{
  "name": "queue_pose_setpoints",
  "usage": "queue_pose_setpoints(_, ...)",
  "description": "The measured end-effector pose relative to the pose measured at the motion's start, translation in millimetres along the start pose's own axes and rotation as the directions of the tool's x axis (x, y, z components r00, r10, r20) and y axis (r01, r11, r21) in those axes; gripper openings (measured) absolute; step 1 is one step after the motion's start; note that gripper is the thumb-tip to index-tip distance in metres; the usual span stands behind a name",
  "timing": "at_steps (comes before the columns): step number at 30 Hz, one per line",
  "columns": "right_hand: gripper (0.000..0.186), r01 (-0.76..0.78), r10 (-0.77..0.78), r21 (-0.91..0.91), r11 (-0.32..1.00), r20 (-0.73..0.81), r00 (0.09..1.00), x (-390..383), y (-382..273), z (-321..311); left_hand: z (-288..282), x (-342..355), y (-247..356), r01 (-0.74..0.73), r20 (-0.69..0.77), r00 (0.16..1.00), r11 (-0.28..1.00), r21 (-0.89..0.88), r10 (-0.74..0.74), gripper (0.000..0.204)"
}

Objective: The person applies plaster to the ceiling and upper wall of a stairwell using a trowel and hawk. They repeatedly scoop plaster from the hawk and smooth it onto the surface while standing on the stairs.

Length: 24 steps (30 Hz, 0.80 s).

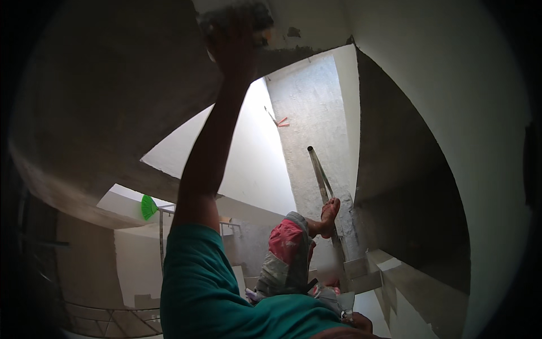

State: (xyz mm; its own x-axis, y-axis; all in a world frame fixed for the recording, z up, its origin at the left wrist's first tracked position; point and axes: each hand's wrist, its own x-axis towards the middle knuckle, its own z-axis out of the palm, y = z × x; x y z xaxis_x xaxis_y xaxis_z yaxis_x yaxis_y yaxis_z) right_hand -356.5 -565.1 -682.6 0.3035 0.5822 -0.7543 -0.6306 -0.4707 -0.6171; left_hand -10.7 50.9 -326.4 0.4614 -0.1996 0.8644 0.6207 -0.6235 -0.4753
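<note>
My left arm, in a teal sleeve, stretches up to the dark overhead surface. My left hand (234,48) is blurred and dim, its fingers pressed to a flat rectangular smoothing tool (261,14) that lies against this surface by a smeared, paler patch (322,25). Low down, close to my body, my right hand (360,322) is partly cut off by the lower edge. Its fingers close on a pale, flat blade-like tool (347,300). My bent knee in stained grey and pink trousers (285,248) shows beside it, with my bare foot (330,212) against a metal pole.
The metal pole (320,175) slants upward from near my foot. A green broom head (148,207) stands at the left, near a thin metal rail (162,237). Pale wall (485,169) curves along the right. Below, a ledge (406,277) juts out, and a metal railing (113,319) runs lower left.
</note>
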Motion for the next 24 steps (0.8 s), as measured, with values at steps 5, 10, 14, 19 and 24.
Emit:
queue_pose_setpoints(5, 0.030, -0.042, 0.044, 0.077, 0.996, -0.032, 0.999, 12, 18, -6, 8, -102, 23, -0.045, 0.261, 0.963, 0.993, -0.106, 0.072, 0.070)
queue_pose_setpoints(10, 0.029, -0.001, 0.001, 0.026, 1.000, 0.006, 1.000, 46, 0, -5, -72, -88, -20, -0.105, 0.463, 0.867, 0.976, -0.193, 0.185, 0.070)
queue_pose_setpoints(14, 0.028, 0.006, -0.006, 0.000, 1.000, 0.008, 1.000, 73, -18, -5, -88, 32, -61, -0.105, 0.090, 0.988, 0.971, -0.214, 0.126, 0.062)
queue_pose_setpoints(19, 0.027, -0.005, 0.008, -0.052, 0.999, 0.069, 0.998, 91, -28, -8, -66, 210, -138, -0.225, -0.355, 0.910, 0.974, 0.013, 0.215, 0.060)
queue_pose_setpoints(24, 0.026, -0.033, 0.035, -0.030, 0.999, 0.078, 0.996, 96, -23, -9, -71, 310, -134, -0.016, -0.195, 0.980, 0.996, 0.092, 0.034, 0.053)
